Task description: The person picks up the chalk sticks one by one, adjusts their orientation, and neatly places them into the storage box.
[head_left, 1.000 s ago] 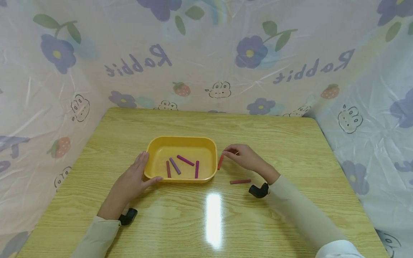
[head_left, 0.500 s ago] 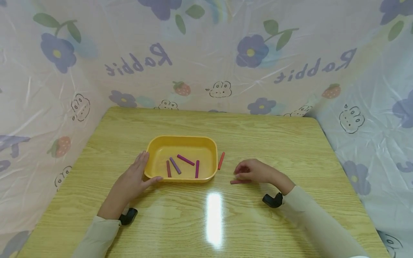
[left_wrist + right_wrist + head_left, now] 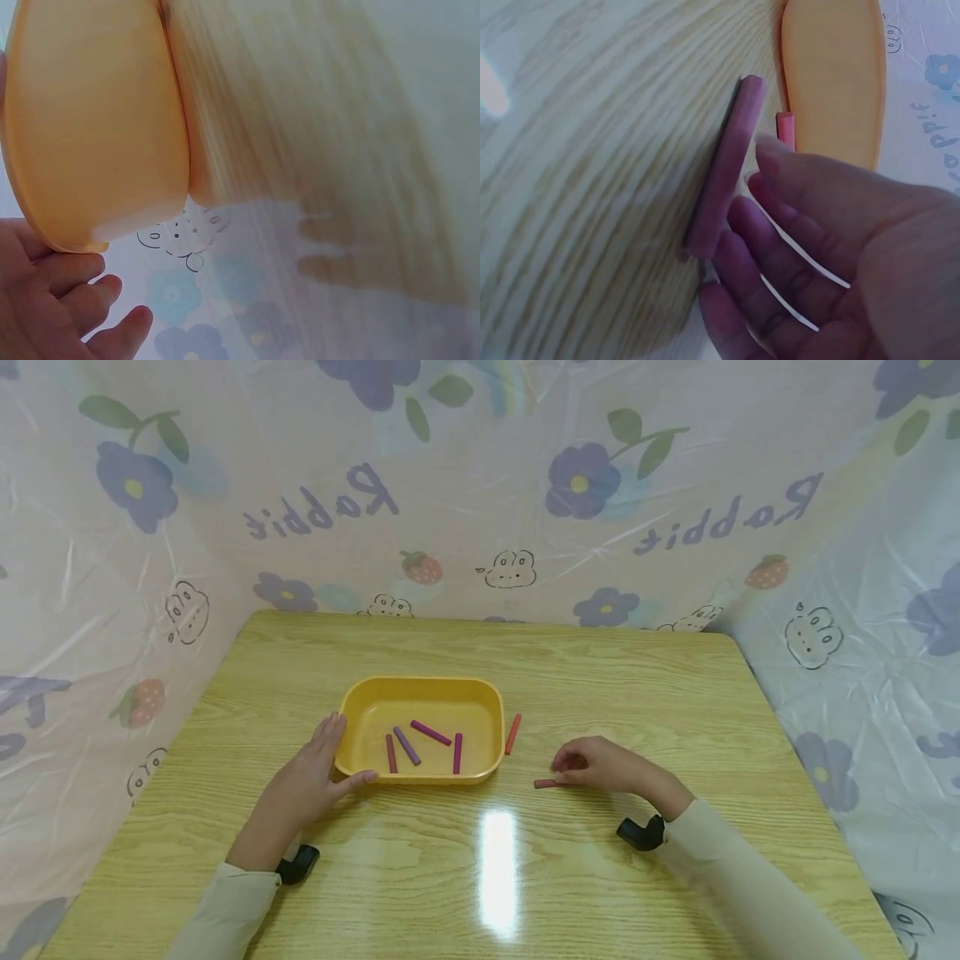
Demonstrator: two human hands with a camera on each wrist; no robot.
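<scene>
My left hand holds the yellow tray at its left end, fingers along the outside wall and thumb over the front rim. Inside the tray lie several crayons, among them a purple one and a magenta one. To the right of the tray, my right hand is low over a dull reddish crayon that lies on the table. In the right wrist view the loosely bent fingers and thumb are right beside this crayon, without closing round it.
An orange-red crayon lies against the tray's right side. The wood-grain table carries a bright light reflection at the front. Patterned plastic sheeting hangs behind and at both sides.
My right hand has let go of the orange-red crayon beside the tray and moved right and toward me, to the dull reddish crayon. The left hand and tray have stayed put.
</scene>
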